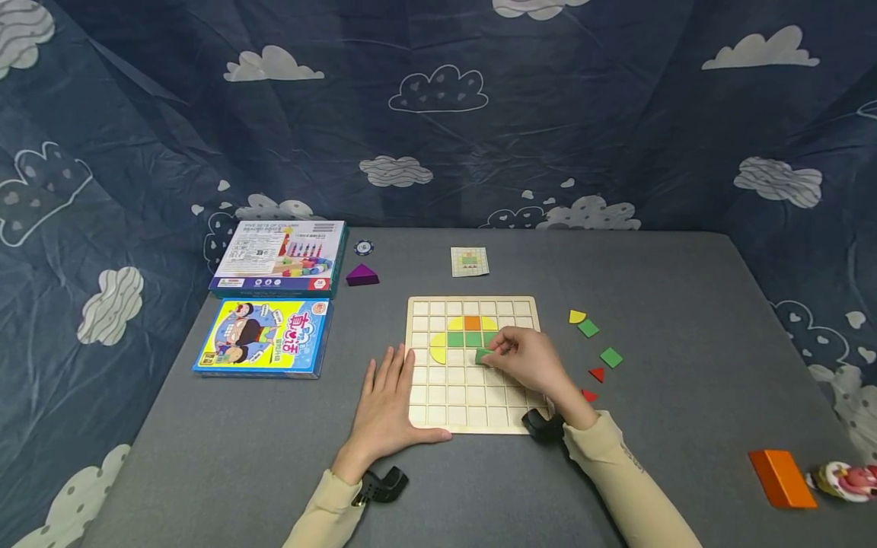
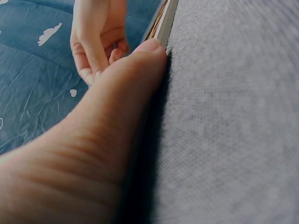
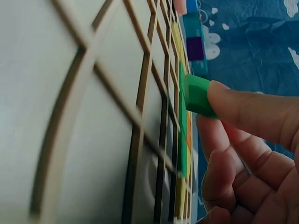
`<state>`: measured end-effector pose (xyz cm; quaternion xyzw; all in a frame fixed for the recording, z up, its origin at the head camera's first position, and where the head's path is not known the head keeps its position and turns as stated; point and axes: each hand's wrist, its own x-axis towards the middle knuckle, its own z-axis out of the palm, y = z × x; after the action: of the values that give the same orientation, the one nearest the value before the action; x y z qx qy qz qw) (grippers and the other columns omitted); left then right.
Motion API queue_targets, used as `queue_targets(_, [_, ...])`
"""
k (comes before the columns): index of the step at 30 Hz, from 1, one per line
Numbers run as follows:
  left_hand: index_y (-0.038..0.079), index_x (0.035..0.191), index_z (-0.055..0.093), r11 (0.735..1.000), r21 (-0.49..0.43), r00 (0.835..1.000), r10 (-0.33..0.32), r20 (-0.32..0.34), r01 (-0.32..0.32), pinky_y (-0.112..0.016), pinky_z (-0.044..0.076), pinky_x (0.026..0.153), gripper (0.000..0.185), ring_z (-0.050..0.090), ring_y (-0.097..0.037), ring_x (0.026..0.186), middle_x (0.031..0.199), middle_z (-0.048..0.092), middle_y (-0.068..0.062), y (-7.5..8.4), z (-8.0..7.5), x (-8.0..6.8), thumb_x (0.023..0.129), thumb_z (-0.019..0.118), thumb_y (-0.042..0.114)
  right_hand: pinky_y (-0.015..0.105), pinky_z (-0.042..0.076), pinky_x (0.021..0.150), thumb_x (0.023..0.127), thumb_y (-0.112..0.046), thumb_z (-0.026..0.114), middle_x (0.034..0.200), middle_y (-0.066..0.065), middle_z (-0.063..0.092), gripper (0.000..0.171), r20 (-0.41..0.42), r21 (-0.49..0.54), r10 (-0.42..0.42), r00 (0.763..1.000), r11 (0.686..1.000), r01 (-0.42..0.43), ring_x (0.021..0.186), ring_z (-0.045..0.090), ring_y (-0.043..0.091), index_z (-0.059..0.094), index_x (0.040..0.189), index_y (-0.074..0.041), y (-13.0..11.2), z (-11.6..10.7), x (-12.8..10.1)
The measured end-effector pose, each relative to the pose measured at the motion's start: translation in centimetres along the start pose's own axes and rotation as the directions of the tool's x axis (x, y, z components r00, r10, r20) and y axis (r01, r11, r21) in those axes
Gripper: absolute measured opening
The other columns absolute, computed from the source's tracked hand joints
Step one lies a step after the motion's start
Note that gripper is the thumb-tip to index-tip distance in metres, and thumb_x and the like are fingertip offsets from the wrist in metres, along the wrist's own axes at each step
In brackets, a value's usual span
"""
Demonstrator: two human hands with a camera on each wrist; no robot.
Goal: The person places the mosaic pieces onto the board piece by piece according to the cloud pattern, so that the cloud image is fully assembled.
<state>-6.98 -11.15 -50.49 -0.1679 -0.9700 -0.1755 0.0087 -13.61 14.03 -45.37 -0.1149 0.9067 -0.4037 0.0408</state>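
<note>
Green tile [image 3: 198, 94] pinched in right hand [image 1: 527, 361], just nearside of the green row [image 1: 474, 339] on the grid board [image 1: 466, 396]; squarish, neither axis clearly longer, face tilted to grid. Left hand [image 1: 385, 407] spread at board's left edge, fingers pointing far side. Red triangles [image 1: 597, 374] lie right.

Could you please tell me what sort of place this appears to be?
Probably a tabletop play corner set up indoors: a grey table stands before a cloud-printed cloth, and a wooden grid board with coloured pieces lies on it.
</note>
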Motion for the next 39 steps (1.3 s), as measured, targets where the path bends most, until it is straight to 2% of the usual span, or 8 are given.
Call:
queue_targets(7, [0.004,0.152,0.011,1.0,0.013,1.0,-0.001,0.002,0.001,-0.046,-0.003,0.112,0.133,0.0,-0.027,0.143,0.157,0.011,-0.014,0.0,0.0,0.0,0.059,0.057,0.087,0.03,0.04,0.053,0.08,-0.018,0.077,0.068,-0.007,0.061,0.007,0.021,-0.03,0.02,1.0,0.999,-0.019,0.055,0.051,0.012,0.072,0.081,-0.014,-1.4,1.2,0.8])
queue_targets(13, [0.004,0.152,0.01,1.0,0.017,1.0,-0.002,0.009,0.002,-0.046,-0.004,0.112,0.133,-0.001,-0.027,0.143,0.157,0.01,-0.014,0.1,0.1,0.0,0.059,0.054,0.088,0.03,0.04,0.053,0.081,-0.019,0.076,0.069,-0.008,0.062,0.006,0.03,-0.059,-0.001,1.0,0.998,0.003,0.056,0.051,0.011,0.073,0.082,-0.015,-2.1,1.8,1.4])
queue_targets(19, [0.004,0.152,0.01,1.0,0.01,1.0,-0.005,0.012,0.005,-0.046,-0.004,0.112,0.133,-0.001,-0.026,0.143,0.157,0.01,-0.013,0.1,0.1,-0.1,0.059,0.056,0.087,0.03,0.041,0.057,0.08,-0.018,0.077,0.07,-0.009,0.062,0.005,0.044,-0.07,0.004,0.999,0.998,-0.001,0.061,0.054,0.009,0.072,0.082,-0.015,-2.2,2.4,1.7])
queue_targets(39, [0.005,0.152,0.01,1.0,0.021,1.0,-0.006,0.016,0.005,-0.045,-0.005,0.112,0.133,-0.001,-0.026,0.143,0.157,0.01,-0.014,-0.1,0.0,0.0,0.059,0.053,0.089,0.03,0.04,0.058,0.081,-0.018,0.076,0.069,-0.008,0.059,0.005,0.075,-0.098,0.025,0.997,0.995,-0.018,0.06,0.051,0.01,0.071,0.081,-0.017,-2.3,3.0,2.1])
